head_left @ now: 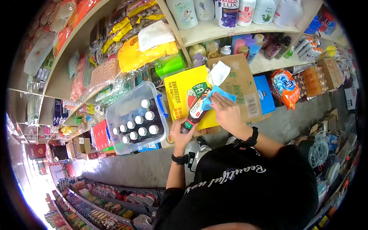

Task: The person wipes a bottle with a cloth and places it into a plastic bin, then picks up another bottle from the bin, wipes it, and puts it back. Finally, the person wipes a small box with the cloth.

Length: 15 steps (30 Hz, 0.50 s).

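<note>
My left hand [182, 132] is wrapped round one end of a dark bottle [196, 109] with a red, white and green label. The bottle is tilted over a yellow carton [177, 86]. My right hand [227, 113] presses a light blue cloth [222, 93] against its other end, which the cloth partly hides. A crumpled white tissue or cloth [219, 73] lies just beyond, on the cardboard box [245, 82]. To the left, a clear plastic bin [122, 100] holds several upright dark bottles with white caps [142, 131].
Shelves [191, 35] with toiletry bottles and packaged goods rise behind the boxes. On the right are a blue box [264, 94] and an orange detergent bag [285, 87]. Low racks of goods [111, 203] stand across the grey floor [145, 168].
</note>
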Each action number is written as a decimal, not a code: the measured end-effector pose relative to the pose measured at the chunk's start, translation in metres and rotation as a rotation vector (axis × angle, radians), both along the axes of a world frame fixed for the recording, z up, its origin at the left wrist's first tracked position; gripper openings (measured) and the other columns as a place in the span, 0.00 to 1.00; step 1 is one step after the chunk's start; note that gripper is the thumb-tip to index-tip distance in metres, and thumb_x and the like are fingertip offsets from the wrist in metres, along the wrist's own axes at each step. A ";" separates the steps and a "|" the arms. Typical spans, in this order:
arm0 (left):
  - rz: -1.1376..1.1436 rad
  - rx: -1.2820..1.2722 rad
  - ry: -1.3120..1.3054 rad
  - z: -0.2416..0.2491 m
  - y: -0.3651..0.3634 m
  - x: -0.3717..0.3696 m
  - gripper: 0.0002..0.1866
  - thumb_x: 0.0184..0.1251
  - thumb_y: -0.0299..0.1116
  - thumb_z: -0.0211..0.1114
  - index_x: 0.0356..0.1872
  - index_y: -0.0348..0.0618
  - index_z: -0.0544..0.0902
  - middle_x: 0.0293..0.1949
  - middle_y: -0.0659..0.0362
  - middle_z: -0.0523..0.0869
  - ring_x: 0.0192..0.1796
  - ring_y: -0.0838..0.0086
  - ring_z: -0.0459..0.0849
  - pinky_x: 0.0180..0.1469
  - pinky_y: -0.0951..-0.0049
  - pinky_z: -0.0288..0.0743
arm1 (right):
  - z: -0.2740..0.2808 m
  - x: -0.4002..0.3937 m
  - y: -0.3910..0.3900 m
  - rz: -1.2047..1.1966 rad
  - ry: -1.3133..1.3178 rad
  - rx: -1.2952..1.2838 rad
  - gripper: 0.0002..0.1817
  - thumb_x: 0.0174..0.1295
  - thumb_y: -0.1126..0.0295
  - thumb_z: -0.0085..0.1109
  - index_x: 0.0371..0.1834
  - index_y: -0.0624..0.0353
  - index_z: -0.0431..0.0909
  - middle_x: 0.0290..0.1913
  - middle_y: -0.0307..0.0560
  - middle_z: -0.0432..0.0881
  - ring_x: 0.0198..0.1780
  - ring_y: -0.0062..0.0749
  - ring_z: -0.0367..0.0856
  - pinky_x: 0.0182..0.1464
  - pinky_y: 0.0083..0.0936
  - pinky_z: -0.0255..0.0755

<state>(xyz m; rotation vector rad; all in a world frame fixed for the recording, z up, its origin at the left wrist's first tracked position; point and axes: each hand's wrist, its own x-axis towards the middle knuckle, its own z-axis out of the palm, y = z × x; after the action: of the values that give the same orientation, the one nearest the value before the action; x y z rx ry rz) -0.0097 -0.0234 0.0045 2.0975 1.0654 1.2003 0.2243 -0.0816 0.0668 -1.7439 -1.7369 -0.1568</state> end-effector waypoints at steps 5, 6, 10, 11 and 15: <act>-0.005 -0.009 -0.007 0.002 0.001 0.003 0.24 0.45 0.32 0.89 0.42 0.38 0.86 0.39 0.50 0.90 0.41 0.57 0.90 0.44 0.63 0.83 | 0.003 -0.010 -0.005 0.013 -0.028 -0.010 0.14 0.68 0.72 0.64 0.53 0.68 0.83 0.56 0.63 0.89 0.61 0.49 0.88 0.62 0.40 0.82; -0.011 -0.001 -0.007 0.001 0.001 0.002 0.24 0.45 0.32 0.89 0.42 0.38 0.86 0.39 0.50 0.90 0.41 0.57 0.90 0.44 0.63 0.83 | 0.004 -0.013 -0.007 0.012 -0.028 -0.012 0.14 0.68 0.72 0.64 0.53 0.68 0.83 0.56 0.63 0.89 0.61 0.49 0.88 0.61 0.40 0.82; -0.023 0.018 0.005 -0.003 0.004 -0.001 0.25 0.45 0.32 0.89 0.43 0.38 0.85 0.39 0.50 0.90 0.41 0.56 0.90 0.44 0.62 0.83 | 0.000 -0.023 -0.009 0.000 0.015 -0.010 0.14 0.68 0.72 0.65 0.53 0.68 0.83 0.55 0.63 0.89 0.61 0.49 0.88 0.62 0.40 0.82; -0.020 0.015 0.009 -0.004 0.003 -0.001 0.25 0.45 0.32 0.89 0.43 0.39 0.85 0.39 0.50 0.90 0.41 0.56 0.90 0.45 0.62 0.83 | -0.001 -0.025 -0.010 0.004 0.025 -0.012 0.14 0.68 0.71 0.64 0.53 0.69 0.82 0.55 0.63 0.89 0.61 0.50 0.88 0.63 0.41 0.81; -0.015 0.007 -0.005 -0.003 0.002 0.000 0.25 0.45 0.32 0.89 0.43 0.39 0.85 0.39 0.50 0.89 0.41 0.55 0.90 0.45 0.62 0.83 | -0.003 -0.034 -0.014 0.056 0.048 -0.005 0.15 0.68 0.71 0.64 0.52 0.71 0.82 0.55 0.64 0.89 0.61 0.52 0.88 0.64 0.41 0.81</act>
<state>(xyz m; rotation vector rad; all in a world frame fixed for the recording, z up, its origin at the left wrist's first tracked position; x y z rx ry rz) -0.0098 -0.0218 0.0014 2.1032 1.0425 1.2035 0.1901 -0.0952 0.0637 -1.6877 -1.7504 -0.0855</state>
